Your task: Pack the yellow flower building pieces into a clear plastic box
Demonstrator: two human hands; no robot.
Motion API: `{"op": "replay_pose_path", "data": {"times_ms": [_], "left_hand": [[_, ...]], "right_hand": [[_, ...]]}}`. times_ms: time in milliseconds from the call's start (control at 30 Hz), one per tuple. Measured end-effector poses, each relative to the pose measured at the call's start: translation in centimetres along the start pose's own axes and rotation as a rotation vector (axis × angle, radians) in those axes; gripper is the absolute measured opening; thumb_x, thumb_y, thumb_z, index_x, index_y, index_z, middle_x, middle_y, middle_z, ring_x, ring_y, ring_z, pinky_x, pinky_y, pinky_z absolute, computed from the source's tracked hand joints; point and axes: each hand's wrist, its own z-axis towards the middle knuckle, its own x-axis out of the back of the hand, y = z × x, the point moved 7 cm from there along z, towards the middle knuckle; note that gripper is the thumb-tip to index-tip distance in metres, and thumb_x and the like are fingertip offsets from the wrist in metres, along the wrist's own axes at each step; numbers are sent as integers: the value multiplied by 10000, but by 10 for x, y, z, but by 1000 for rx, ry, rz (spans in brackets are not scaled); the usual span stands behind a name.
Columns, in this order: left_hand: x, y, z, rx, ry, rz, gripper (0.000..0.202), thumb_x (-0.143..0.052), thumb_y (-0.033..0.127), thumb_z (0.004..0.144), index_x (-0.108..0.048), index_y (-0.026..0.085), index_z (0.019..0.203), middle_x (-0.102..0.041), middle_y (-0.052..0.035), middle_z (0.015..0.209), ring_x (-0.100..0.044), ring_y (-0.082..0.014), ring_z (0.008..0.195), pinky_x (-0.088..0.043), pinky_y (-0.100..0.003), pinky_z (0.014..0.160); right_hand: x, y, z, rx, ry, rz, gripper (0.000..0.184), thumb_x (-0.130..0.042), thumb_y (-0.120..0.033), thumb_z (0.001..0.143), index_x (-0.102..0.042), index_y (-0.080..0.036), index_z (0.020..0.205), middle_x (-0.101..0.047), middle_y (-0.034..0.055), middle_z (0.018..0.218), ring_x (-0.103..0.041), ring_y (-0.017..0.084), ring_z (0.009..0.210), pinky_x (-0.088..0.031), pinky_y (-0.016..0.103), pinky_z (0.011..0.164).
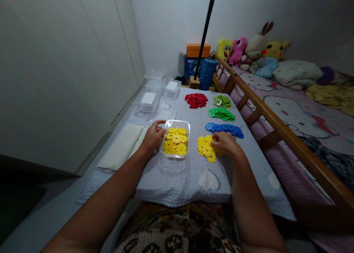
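Note:
A clear plastic box point(188, 124) holds several yellow flower-shaped discs point(176, 140). My left hand point(152, 137) grips the box's left wall, fingers curled over its rim. To the right of the box, a loose pile of yellow discs point(205, 148) lies on the grey cloth point(177, 183). My right hand point(225, 142) rests on the right side of that pile, fingers bent down onto discs there. Whether it grips any is hidden.
Piles of blue point(224, 129), green point(222, 114), light green point(222, 101) and red discs point(196, 100) lie farther back. Empty clear boxes point(155, 78) and lids point(148, 100) stand at the back left. A folded white cloth point(121, 146) lies left. A wooden bed rail point(276, 125) runs along the right.

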Motion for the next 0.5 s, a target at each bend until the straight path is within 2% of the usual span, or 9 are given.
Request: {"op": "replay_pose_path", "data": {"times_ms": [133,333,500], "left_hand": [[-1,0,-1,19,-8,-49,461,-631,292,726,-573,200,1174,-391,115,561,-348,-89,459,-266,-206,460],[-3,3,-3,45,-20,-91,483,-629,277,703,-561,199,1175,-384,126,555,-319,-78,444,-234,-201,450],[-3,2,-3,43,-27,-93,488,-658,295,716,-554,196,1183,-395,126,564,-333,-77,449,-238,-192,450]], "right_hand": [[-3,-2,0,7,-16,46,164,-726,-223,786,-776,-228,942,-794,62,1002,-650,260,951,-392,332,767],[-3,3,3,33,1,182,270,-742,-205,734,-759,-221,1003,-769,40,911,-642,209,833,-393,297,704],[-4,13,4,69,-13,435,142,-665,-208,742,-725,-198,870,-711,15,756,-611,171,695,-393,268,626]]}}
